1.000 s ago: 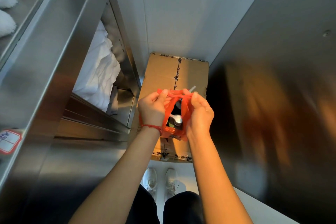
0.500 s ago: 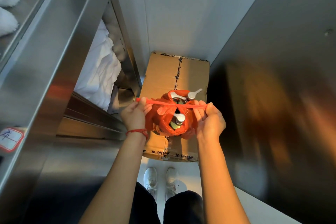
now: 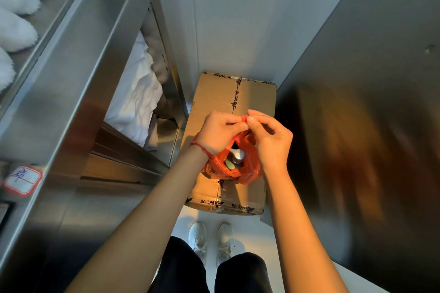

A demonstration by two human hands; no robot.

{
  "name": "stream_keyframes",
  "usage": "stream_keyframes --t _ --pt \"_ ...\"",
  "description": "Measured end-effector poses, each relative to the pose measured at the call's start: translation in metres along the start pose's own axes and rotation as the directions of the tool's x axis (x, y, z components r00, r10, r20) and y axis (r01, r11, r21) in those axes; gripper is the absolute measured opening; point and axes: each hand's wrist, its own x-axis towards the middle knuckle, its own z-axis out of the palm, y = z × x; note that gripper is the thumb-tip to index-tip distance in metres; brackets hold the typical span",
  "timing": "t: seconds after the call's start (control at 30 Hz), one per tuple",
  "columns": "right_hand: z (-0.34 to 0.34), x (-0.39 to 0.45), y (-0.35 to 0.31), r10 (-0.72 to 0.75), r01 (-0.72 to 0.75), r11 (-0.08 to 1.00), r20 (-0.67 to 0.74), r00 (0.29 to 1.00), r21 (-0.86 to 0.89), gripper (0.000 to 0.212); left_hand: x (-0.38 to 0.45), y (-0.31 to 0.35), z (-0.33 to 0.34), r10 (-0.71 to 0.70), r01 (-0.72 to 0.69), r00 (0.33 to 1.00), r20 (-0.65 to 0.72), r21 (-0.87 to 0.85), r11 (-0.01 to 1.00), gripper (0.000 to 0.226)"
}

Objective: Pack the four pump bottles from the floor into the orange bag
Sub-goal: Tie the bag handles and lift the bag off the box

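Observation:
The orange plastic bag (image 3: 240, 169) hangs above a taped cardboard box (image 3: 228, 100) on the floor. Inside its mouth I see the grey head of one pump bottle (image 3: 237, 156) and a bit of pale green label; the other bottles are hidden by the bag and my hands. My left hand (image 3: 219, 132) and my right hand (image 3: 271, 140) meet above the bag, fingertips pinching its orange handles together at the top. A red string circles my left wrist.
A steel shelf unit (image 3: 78, 83) with white linen (image 3: 138, 93) fills the left side. A steel panel (image 3: 371, 114) closes the right. White tiled wall lies ahead. My white shoes (image 3: 210, 238) stand on the narrow floor strip behind the box.
Half a second ago my hands were apart, stretching the handles sideways with several pump heads showing. Now they have come together over the bag, pinching the handles and hiding most pump heads.

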Motion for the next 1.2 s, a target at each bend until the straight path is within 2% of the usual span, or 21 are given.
stream_keyframes --t 0.1,0.2,0.3,0.4,0.5,0.7,0.77,0.83,0.9,0.97,1.2 --pt "-0.006 0.006 0.004 0.018 -0.022 0.999 0.092 0.996 0.042 0.017 0.001 0.001 0.001 0.004 -0.009 0.997 -0.075 -0.065 0.998 0.013" --pt "-0.010 0.006 0.016 0.121 -0.155 0.979 0.236 0.964 0.131 0.030 0.002 0.004 0.003 0.005 -0.016 0.990 -0.138 -0.082 0.996 0.016" --pt "-0.004 -0.004 0.028 0.146 -0.153 0.988 0.309 0.940 -0.003 0.024 -0.002 0.005 0.006 -0.001 -0.008 0.987 -0.160 -0.054 0.999 0.014" --pt "0.002 -0.010 0.029 0.156 -0.149 0.988 0.273 0.949 -0.046 0.011 -0.004 0.006 0.007 -0.005 -0.008 0.985 -0.171 -0.072 0.997 0.014" --pt "0.002 -0.010 0.026 0.133 -0.118 0.989 0.203 0.970 -0.084 0.021 -0.006 0.008 0.007 -0.010 -0.011 0.980 -0.199 -0.106 0.994 0.015" --pt "0.001 -0.020 0.010 0.241 -0.259 0.961 0.157 0.958 0.102 0.016 -0.014 0.010 -0.009 0.049 -0.071 0.965 -0.257 -0.077 0.995 0.020" --pt "-0.002 -0.023 0.004 0.230 -0.244 0.967 0.154 0.961 0.077 0.019 -0.025 0.004 -0.015 0.055 -0.063 0.960 -0.274 -0.020 0.998 0.027" --pt "-0.004 -0.028 -0.002 0.205 -0.215 0.975 0.173 0.963 0.044 0.019 -0.040 -0.005 -0.019 0.075 -0.031 0.948 -0.309 0.147 0.989 0.030" --pt "-0.006 -0.036 -0.008 0.193 -0.204 0.978 0.193 0.962 0.038 0.018 -0.059 -0.013 -0.019 0.141 -0.028 0.928 -0.344 0.313 0.949 0.029" --pt "-0.010 -0.043 -0.012 0.170 -0.178 0.984 0.203 0.964 0.021 0.016 -0.076 -0.018 -0.018 0.214 -0.052 0.907 -0.363 0.408 0.911 0.029" --pt "-0.030 -0.065 -0.019 0.199 -0.221 0.975 0.314 0.928 0.035 0.011 -0.137 -0.028 0.003 0.216 0.050 0.853 -0.475 0.487 0.872 0.035"
